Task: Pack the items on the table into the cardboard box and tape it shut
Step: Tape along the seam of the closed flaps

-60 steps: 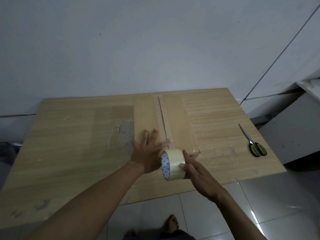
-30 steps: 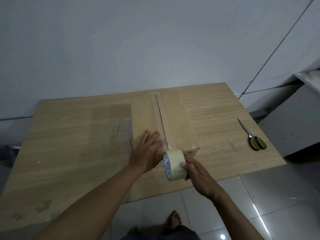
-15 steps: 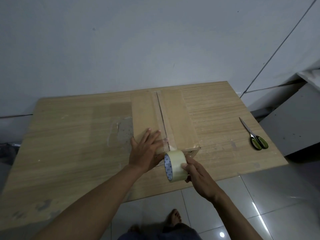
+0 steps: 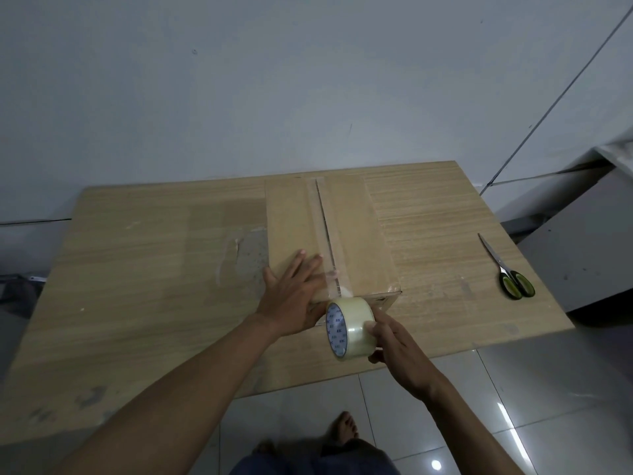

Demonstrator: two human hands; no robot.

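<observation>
Two grips busy: right grip point(image 4: 394, 341) curled round tape roll point(image 4: 349, 327) at the near edge of the box point(image 4: 356, 241); left grip point(image 4: 294, 289) flat, fingers straight, pressing the lid. Taping step, strip on centre seam; next probably a cut, scissors point(image 4: 510, 269) well right. Box sits mid-tabletop point(image 4: 137, 269), long axis near-to-far, seam pointing at the wall.

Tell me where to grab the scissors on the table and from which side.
Grip the scissors by the green-and-black handle loops, coming from the near edge of the table. They lie flat and closed, loops toward the person, blade tips pointing away. The right hand is nearer, but it holds the tape roll.
</observation>
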